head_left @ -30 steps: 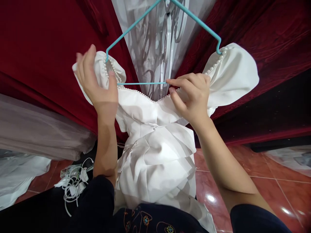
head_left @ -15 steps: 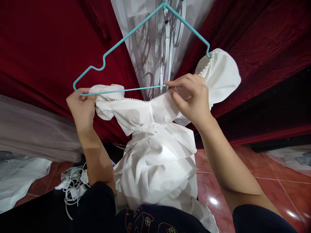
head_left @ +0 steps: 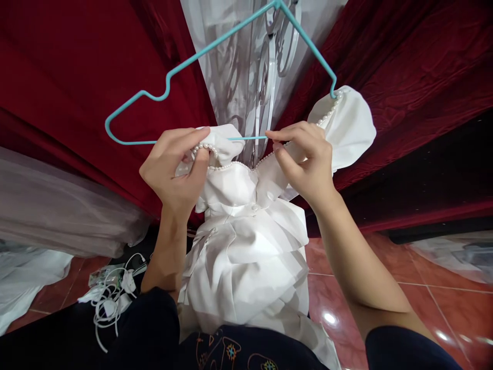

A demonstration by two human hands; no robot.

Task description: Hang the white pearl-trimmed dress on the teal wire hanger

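A white dress with pearl trim along its neckline hangs in front of me. Its puffed sleeve on the right sits over one end of a light blue hanger; the hanger's left end is bare. My left hand pinches the pearl-edged left sleeve close to the hanger's bottom bar. With thumb and fingertips, my right hand grips that same bar near its middle, in front of the bodice. Part of the bar is hidden behind my left hand and the sleeve.
Dark red curtains hang on both sides, with a white metal scroll frame between them. Tangled white cables lie at lower left. Sheer white fabric hangs at left, above red floor tiles.
My left hand has moved right, away from the hanger's left end, bringing the left sleeve inward. The hanger's left end now shows bare. My right hand stays on the bar.
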